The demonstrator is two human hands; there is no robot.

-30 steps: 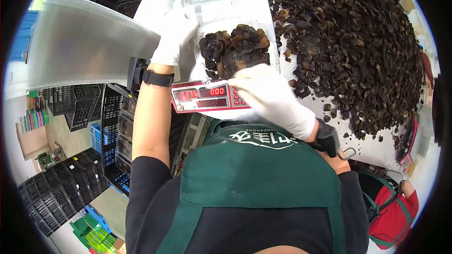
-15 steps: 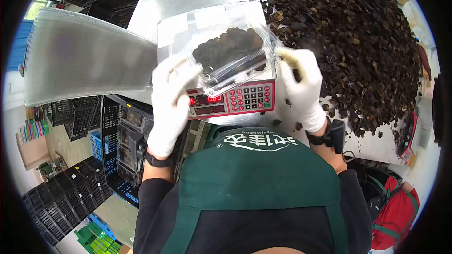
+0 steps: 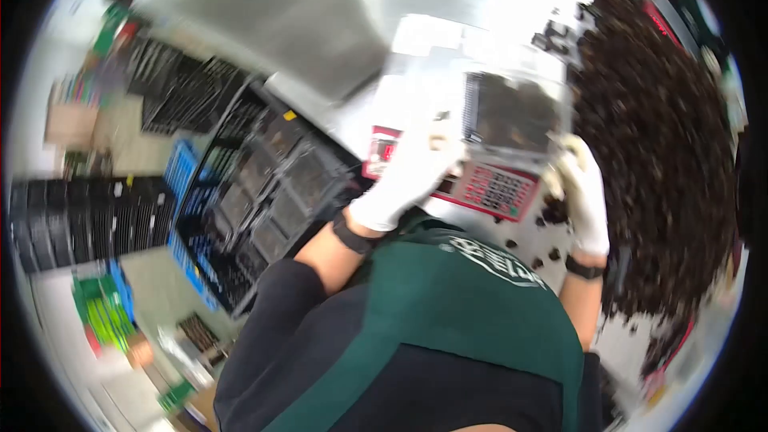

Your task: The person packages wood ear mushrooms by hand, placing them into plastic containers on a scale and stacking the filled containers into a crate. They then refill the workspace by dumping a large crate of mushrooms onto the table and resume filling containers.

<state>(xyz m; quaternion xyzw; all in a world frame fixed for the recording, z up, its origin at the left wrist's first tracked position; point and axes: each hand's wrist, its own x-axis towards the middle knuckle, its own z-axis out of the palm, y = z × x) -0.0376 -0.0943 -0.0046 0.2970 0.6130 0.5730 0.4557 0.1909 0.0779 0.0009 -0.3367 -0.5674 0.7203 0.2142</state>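
A clear plastic clamshell box (image 3: 516, 116) holding dark pieces that look like wood ear mushrooms is between my two white-gloved hands. My left hand (image 3: 416, 160) is closed at the box's lower left side, its fingers blurred. At the lower right corner, my right hand (image 3: 582, 188) pinches the edge with bent fingers. Beneath the box is a red and white digital scale (image 3: 502, 190); its keypad shows, while the box and my left hand cover part of it. The box's lid looks closed, though motion smears its edges.
Right of the scale, a large heap of dark mushrooms (image 3: 656, 152) covers the table. A stack of clear plastic boxes (image 3: 264, 20) stands at upper left. Lower left, a black crate (image 3: 232, 124) contains filled clear boxes. Stacked black crates (image 3: 88, 220) stand farther left.
My view has swung toward the left, showing more of the crate with filled boxes. The clamshell box has turned, its ridged edge now facing left. Both hands remain on it.
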